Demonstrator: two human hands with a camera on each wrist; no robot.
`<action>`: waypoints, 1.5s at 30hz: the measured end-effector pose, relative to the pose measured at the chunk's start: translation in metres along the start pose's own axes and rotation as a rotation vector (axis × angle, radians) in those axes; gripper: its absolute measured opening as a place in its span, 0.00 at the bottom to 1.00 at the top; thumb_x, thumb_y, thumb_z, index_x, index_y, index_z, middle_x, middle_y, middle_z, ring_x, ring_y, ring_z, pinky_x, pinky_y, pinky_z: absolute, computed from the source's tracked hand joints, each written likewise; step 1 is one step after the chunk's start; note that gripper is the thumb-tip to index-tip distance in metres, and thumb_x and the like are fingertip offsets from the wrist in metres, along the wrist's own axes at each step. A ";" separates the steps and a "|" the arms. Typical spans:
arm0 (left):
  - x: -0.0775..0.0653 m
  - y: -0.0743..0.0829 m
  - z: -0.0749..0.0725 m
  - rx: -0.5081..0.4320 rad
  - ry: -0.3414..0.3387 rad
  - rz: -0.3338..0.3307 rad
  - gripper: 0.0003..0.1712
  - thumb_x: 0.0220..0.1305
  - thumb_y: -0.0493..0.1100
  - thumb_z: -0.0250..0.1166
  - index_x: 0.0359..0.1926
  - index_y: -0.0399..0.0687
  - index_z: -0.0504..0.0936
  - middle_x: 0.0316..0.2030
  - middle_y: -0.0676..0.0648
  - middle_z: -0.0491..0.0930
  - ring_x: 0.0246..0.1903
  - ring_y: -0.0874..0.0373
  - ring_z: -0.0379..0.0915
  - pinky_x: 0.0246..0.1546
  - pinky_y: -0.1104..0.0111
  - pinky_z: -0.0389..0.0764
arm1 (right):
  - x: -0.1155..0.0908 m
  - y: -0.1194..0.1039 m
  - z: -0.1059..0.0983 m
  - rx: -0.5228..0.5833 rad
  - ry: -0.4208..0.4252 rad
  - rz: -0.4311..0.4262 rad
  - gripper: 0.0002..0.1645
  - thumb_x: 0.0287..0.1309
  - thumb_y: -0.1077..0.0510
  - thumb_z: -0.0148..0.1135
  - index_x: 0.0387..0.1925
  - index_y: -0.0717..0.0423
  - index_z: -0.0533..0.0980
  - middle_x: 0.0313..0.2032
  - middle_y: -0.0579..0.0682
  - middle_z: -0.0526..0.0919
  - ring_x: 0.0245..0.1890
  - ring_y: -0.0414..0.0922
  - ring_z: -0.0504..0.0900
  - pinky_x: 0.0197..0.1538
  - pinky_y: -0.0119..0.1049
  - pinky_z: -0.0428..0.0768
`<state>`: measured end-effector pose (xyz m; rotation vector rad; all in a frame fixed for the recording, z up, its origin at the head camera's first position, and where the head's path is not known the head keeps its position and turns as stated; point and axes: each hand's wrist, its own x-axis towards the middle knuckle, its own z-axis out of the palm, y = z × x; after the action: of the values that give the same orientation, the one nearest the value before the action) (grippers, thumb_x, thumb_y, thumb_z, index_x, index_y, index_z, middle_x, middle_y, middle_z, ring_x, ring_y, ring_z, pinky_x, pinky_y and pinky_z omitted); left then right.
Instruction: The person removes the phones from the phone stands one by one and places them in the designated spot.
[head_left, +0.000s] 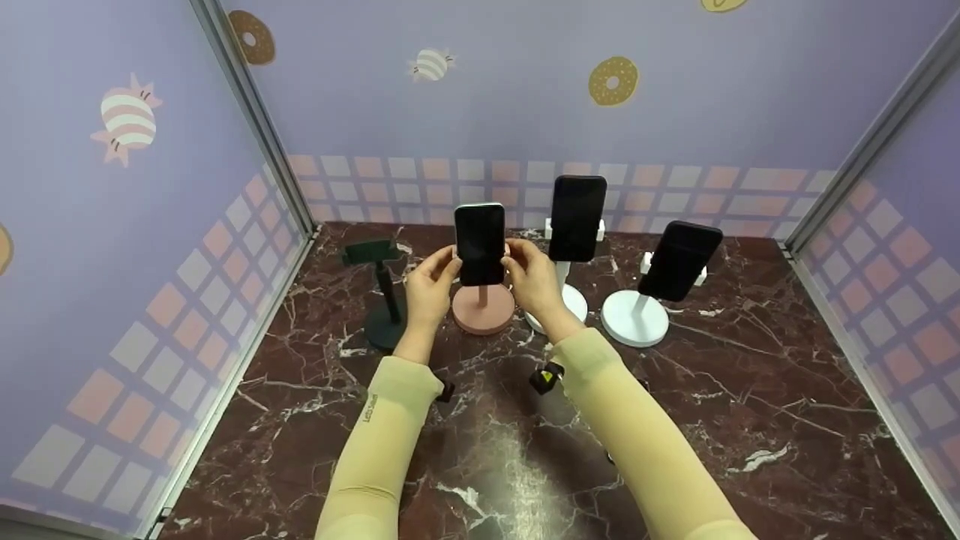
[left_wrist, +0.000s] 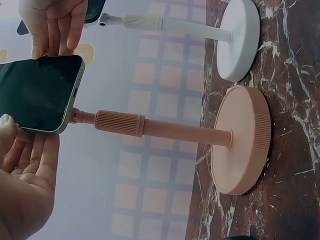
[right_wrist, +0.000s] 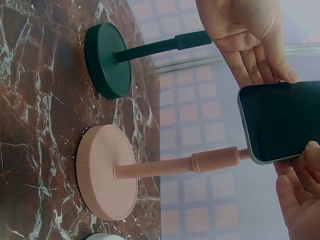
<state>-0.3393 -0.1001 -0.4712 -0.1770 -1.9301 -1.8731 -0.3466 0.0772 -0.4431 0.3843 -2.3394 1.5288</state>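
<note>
A smartphone [head_left: 481, 244] with a dark screen and pale frame stands upright in front of the top of a pink phone stand [head_left: 484, 309]. My left hand [head_left: 430, 289] grips its left edge, thumb at the front and fingers behind. On the opposite edge, my right hand [head_left: 535, 279] holds it the same way. Seen from the left wrist, the pink stand's ribbed collar [left_wrist: 119, 123] and stem lead up behind the phone [left_wrist: 40, 92]. The stand's holder is mostly hidden by the phone and hands.
Left of the hands stands a dark green phone stand [head_left: 384, 326] with its holder tipped back. Two white stands to the right carry dark phones, one upright [head_left: 577, 219], one tilted [head_left: 681, 261]. The marble-patterned tabletop [head_left: 480, 465] is bounded by purple walls [head_left: 517, 112].
</note>
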 end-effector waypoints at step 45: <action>-0.085 0.045 0.036 -0.034 -0.088 0.128 0.17 0.68 0.33 0.67 0.54 0.26 0.83 0.45 0.31 0.85 0.36 0.67 0.79 0.36 0.77 0.80 | -0.088 -0.016 -0.071 0.057 0.061 -0.064 0.18 0.66 0.69 0.63 0.55 0.75 0.77 0.48 0.68 0.86 0.50 0.59 0.86 0.54 0.29 0.83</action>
<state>-0.2536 -0.0434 -0.4632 -0.3902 -1.8965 -1.8422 -0.2513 0.1407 -0.4386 0.4167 -2.2194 1.5580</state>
